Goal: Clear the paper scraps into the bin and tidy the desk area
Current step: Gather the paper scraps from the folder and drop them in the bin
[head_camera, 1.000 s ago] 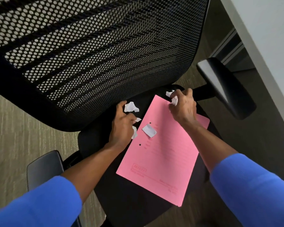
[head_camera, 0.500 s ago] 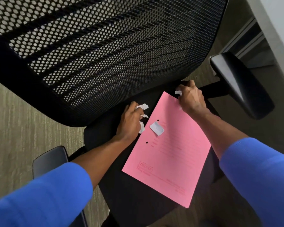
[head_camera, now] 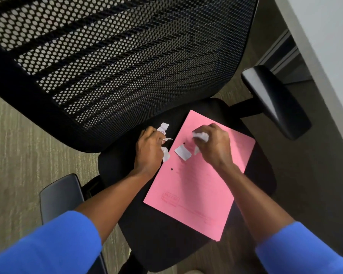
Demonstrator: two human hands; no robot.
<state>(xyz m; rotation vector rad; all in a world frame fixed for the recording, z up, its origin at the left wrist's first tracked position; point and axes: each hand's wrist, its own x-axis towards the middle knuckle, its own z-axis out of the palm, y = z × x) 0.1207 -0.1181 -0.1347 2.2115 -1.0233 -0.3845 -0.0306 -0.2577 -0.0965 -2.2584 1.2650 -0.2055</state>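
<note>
A pink folder [head_camera: 198, 186] lies on the black seat [head_camera: 156, 240] of an office chair. One loose white paper scrap [head_camera: 183, 152] rests on the folder's upper left part. My left hand [head_camera: 150, 149] sits at the folder's left edge, fingers closed around several white scraps [head_camera: 163, 127] that stick out above and below it. My right hand [head_camera: 214, 145] hovers over the folder just right of the loose scrap, closed on crumpled white scraps [head_camera: 200, 135]. No bin is in view.
The chair's mesh backrest [head_camera: 117, 56] fills the top of the view. Its armrests stand at right [head_camera: 275, 101] and lower left [head_camera: 60, 196]. A white desk edge [head_camera: 329, 56] runs down the right side. Carpet [head_camera: 12, 145] lies all around.
My right hand has moved from the folder's top corner down and left onto the folder, toward the loose scrap, still holding scraps. My left hand has stayed closed on its scraps.
</note>
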